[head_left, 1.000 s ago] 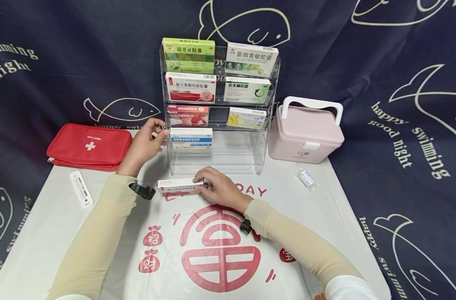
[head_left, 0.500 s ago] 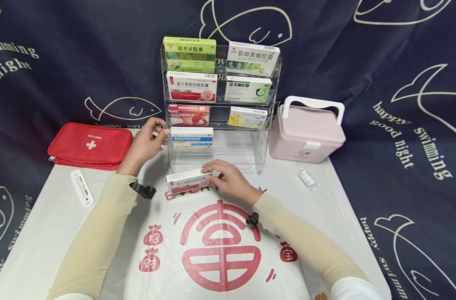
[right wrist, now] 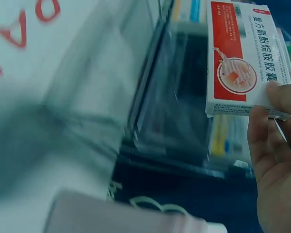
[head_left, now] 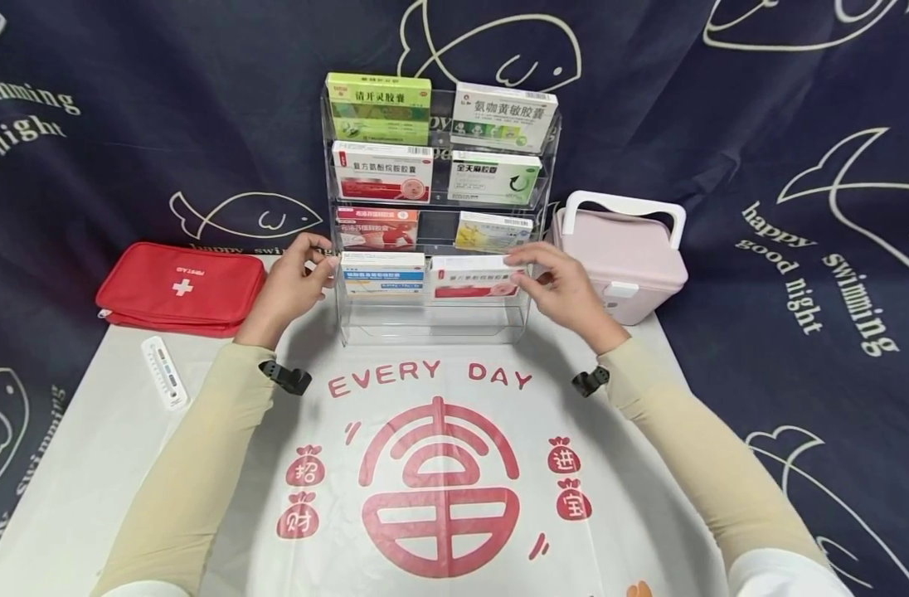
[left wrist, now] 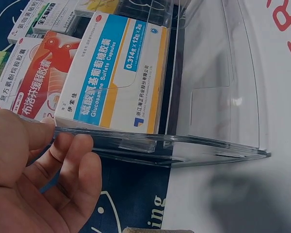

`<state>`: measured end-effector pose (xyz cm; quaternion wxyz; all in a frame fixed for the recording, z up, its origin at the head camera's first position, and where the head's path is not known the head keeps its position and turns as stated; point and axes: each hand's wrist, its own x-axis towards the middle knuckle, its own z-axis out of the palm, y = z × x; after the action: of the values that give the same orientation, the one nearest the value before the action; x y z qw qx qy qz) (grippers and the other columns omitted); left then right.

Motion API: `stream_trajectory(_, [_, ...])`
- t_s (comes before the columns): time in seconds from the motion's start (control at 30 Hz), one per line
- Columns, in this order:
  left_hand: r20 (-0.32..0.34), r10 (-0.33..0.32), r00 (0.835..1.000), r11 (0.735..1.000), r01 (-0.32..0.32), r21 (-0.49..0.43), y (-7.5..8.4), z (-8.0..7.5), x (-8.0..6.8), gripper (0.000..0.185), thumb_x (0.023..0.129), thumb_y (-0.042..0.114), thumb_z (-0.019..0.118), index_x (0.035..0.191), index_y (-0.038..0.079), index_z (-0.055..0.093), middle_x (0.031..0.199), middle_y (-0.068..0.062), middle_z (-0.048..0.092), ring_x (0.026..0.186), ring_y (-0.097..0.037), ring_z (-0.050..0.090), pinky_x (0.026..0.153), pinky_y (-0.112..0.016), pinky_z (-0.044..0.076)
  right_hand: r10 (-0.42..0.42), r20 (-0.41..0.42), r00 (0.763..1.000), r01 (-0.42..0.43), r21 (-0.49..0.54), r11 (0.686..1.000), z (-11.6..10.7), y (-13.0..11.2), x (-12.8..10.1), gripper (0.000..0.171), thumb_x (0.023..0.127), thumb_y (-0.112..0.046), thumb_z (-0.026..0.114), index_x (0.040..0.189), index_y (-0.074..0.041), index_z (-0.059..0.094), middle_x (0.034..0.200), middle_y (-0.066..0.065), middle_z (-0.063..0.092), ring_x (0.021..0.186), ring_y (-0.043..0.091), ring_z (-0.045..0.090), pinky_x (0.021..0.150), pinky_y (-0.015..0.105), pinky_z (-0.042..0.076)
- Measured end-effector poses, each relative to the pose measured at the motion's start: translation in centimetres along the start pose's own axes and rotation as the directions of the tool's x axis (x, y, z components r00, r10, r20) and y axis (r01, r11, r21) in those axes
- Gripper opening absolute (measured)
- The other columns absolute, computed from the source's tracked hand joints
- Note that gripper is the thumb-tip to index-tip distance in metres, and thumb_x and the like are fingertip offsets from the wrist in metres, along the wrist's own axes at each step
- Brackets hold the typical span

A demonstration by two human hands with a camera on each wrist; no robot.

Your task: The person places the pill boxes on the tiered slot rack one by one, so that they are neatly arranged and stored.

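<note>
A clear tiered display rack [head_left: 432, 319] stands at the back of the table, with medicine boxes on its tiers. My left hand [head_left: 299, 280] pinches the rack's left side edge between thumb and fingers, beside the blue-and-white medicine box [left wrist: 115, 73] on the lowest tier. With thumb and fingers my right hand [head_left: 559, 286] grips the right end of a red-and-white medicine box [right wrist: 240, 58]. That box is at the right half of the lowest tier, label facing forward, level with the blue-and-white one. A matching red-and-white box [head_left: 382, 172] sits on the second tier from the top.
A pink lidded case [head_left: 626, 249] with a white handle stands right of the rack, close behind my right hand. Left of the rack lie a red first-aid pouch [head_left: 178, 290] and a white strip-like card [head_left: 164, 373]. A dark patterned cloth [head_left: 820, 166] hangs behind the table.
My right hand has lifted the red-and-white medicine box from the table in front of the rack, up and right to the lowest tier. The left hand stays at the rack's edge.
</note>
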<state>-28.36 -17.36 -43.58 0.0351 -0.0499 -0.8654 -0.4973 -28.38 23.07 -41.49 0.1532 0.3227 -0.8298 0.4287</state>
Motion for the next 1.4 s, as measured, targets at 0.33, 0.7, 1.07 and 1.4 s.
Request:
stream_trajectory(0.33, [0.009, -0.003, 1.000, 1.000, 0.003, 0.005, 0.1, 0.0, 0.0, 0.029, 0.107, 0.018, 0.055, 0.130, 0.004, 0.048, 0.102, -0.015, 0.060, 0.086, -0.028, 0.068, 0.061, -0.024, 0.053, -0.031, -0.033, 0.999, 0.027, -0.093, 0.995, -1.5, 1.3, 1.1, 0.028, 0.087, 0.010, 0.075, 0.111, -0.004, 0.074, 0.119, 0.008, 0.068, 0.099, 0.021, 0.063, 0.067, 0.027, 0.052])
stream_trajectory(0.7, [0.005, -0.001, 1.000, 1.000, 0.001, 0.009, 0.0, 0.1, -0.1, 0.028, 0.106, 0.018, 0.055, 0.130, 0.004, 0.048, 0.102, -0.015, 0.060, 0.087, -0.031, 0.069, 0.060, -0.023, 0.052, -0.029, 0.092, 0.995, 0.056, -0.313, 0.948, -0.6, 1.4, 1.1, 0.027, 0.090, 0.002, 0.073, 0.114, -0.010, 0.073, 0.122, 0.006, 0.067, 0.116, 0.027, 0.061, 0.093, 0.045, 0.048])
stream_trajectory(1.07, [0.005, -0.004, 1.000, 1.000, 0.004, 0.001, 0.1, 0.0, -0.2, 0.028, 0.106, 0.019, 0.055, 0.130, 0.004, 0.049, 0.102, -0.015, 0.060, 0.087, -0.030, 0.069, 0.060, -0.024, 0.053, 0.029, 0.115, 0.993, 0.026, -0.447, 0.894, -0.1, 1.2, 1.0, 0.026, 0.091, -0.004, 0.073, 0.114, -0.015, 0.070, 0.120, 0.003, 0.067, 0.108, 0.024, 0.065, 0.080, 0.048, 0.054])
stream_trajectory(1.4, [0.007, 0.004, 1.000, 1.000, -0.004, -0.010, -0.2, 0.1, -0.2, 0.027, 0.106, 0.019, 0.055, 0.129, 0.004, 0.049, 0.100, -0.014, 0.059, 0.084, -0.028, 0.069, 0.060, -0.024, 0.053, 0.023, 0.094, 0.995, 0.021, -0.449, 0.893, 0.1, 0.9, 0.8, 0.026, 0.090, 0.000, 0.073, 0.112, -0.012, 0.070, 0.120, 0.005, 0.066, 0.108, 0.025, 0.064, 0.082, 0.046, 0.053])
